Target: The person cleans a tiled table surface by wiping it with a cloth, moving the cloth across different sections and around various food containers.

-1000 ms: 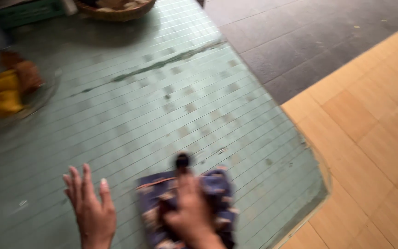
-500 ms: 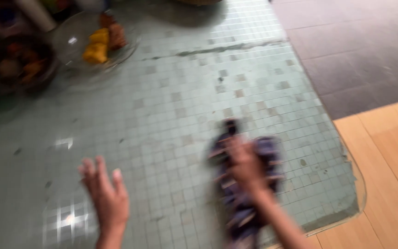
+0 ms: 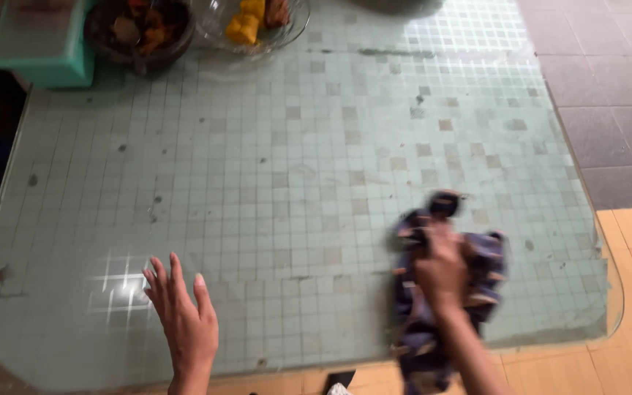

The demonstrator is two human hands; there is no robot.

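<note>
Your left hand lies open, fingers spread, flat on the pale green mosaic-tiled glass tabletop; your right hand presses a bunched dark blue patterned cloth near the front right edge; its hanging tail could drag it off.

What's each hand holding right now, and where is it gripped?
The right hand presses a bunched dark patterned cloth from its top, against the glass table. The left hand holds nothing.
</note>
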